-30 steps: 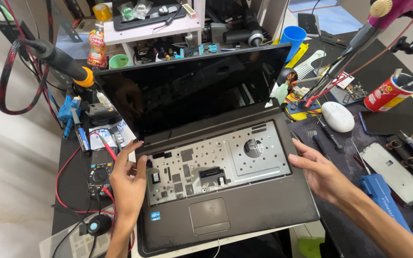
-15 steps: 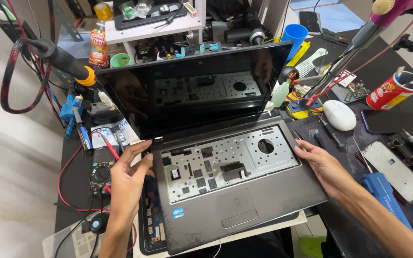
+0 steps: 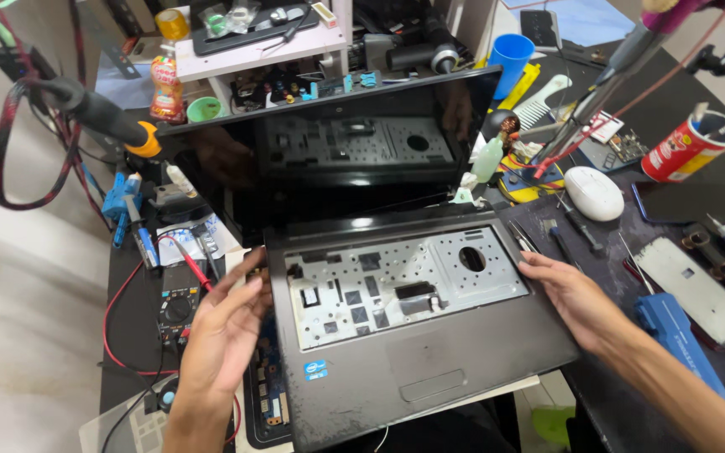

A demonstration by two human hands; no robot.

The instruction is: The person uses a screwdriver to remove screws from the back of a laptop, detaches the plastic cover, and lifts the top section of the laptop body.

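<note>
The palm-rest cover [image 3: 417, 331] has slid toward five o'clock, baring the circuit board [image 3: 266, 390] — your left hand [image 3: 224, 335] and right hand [image 3: 576, 298] grip its edges, so it's free.

The laptop cover [image 3: 417, 335] hides most of the circuit board [image 3: 266, 394] under it, which shows only at nine o'clock. Both forearms are cut off at the six o'clock edge. The shelf [image 3: 253, 50] items at twelve o'clock are too small to tell.
</note>
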